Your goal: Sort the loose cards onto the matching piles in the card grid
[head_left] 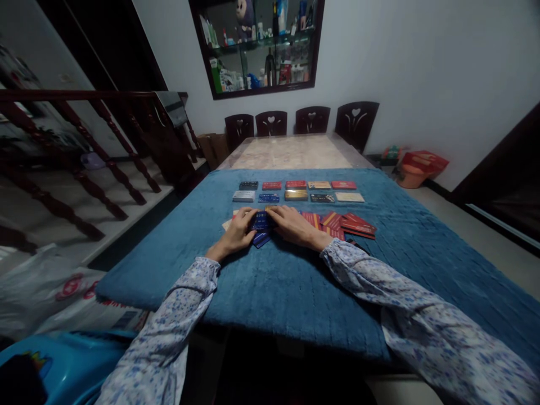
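Between my two hands is a dark blue card (pixel 261 220), perhaps with others under it. My left hand (pixel 238 232) grips its left side, fingers curled at the edge. On the other side, my right hand (pixel 291 225) closes on its right edge with bent fingers. Another blue card (pixel 261 239) lies tilted on the cloth just below. Loose red cards (pixel 358 225) spread out to the right of my right hand, partly overlapping. Beyond my hands are two rows of card stacks, among them a gold one (pixel 296 195), a white one (pixel 243 196) and a red one (pixel 271 185).
A blue cloth (pixel 270 292) covers the near part of the table, and the bare marble-like top (pixel 291 152) shows behind it. Dark chairs (pixel 313 119) line the far end. A wooden railing (pixel 76 129) runs at left. A bright blue plastic object (pixel 71 360) stands at lower left.
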{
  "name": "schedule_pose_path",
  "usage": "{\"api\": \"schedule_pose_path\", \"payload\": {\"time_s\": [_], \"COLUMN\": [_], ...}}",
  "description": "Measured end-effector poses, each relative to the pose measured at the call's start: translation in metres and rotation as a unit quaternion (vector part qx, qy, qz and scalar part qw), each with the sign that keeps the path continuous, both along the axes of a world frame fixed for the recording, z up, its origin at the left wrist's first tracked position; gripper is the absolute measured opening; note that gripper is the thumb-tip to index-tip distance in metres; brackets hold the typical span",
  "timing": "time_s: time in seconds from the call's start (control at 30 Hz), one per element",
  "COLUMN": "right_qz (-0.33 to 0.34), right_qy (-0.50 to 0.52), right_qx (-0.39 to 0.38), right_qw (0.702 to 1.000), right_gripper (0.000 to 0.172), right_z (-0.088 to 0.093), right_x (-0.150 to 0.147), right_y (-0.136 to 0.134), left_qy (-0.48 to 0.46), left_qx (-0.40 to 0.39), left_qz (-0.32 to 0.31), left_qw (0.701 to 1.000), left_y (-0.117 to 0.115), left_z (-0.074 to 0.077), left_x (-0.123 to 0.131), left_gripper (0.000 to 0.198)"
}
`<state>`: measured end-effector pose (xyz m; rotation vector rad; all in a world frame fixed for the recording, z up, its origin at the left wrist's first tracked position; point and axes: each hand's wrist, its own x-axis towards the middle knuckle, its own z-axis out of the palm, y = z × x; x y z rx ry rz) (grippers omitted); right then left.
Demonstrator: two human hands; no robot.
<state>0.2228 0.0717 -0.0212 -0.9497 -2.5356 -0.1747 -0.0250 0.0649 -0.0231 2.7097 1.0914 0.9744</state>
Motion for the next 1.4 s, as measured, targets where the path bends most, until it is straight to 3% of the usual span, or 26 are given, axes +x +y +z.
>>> {"api": "schedule_pose_path", "payload": {"time_s": [0.33,0.73,1.2,1.4], "right_qz": [0.014,-0.006,-0.07,-0.114], "right_qy": [0.003,-0.019,-0.113,-0.144], "right_qx": [0.019,-0.004,-0.067,-0.086], "right_qw": [1.0,1.0,0.989,0.979], "right_gripper": [0.054,0.032,0.033,0.038], "right_z": [0.005,0.013,0.047,0.051], "right_x": [0.005,0.007,0.006,0.005], "right_y": [0.003,0.019,0.05,0.067], "left_qy": [0.041,0.113,0.205,0.244], "left_qx": [0.001,-0.019,-0.026,-0.043], "left_qz": [-0.007,0.009,0.028,0.063], "left_qw": [0.999,0.993,0.978,0.967], "left_y": [0.007,0.031,0.077,0.09], "left_z": [0.005,0.022,0.046,0.052], "left_x": [-0.001,0.004,0.017,0.027], "left_gripper": [0.056,0.048,0.032,0.029]}}
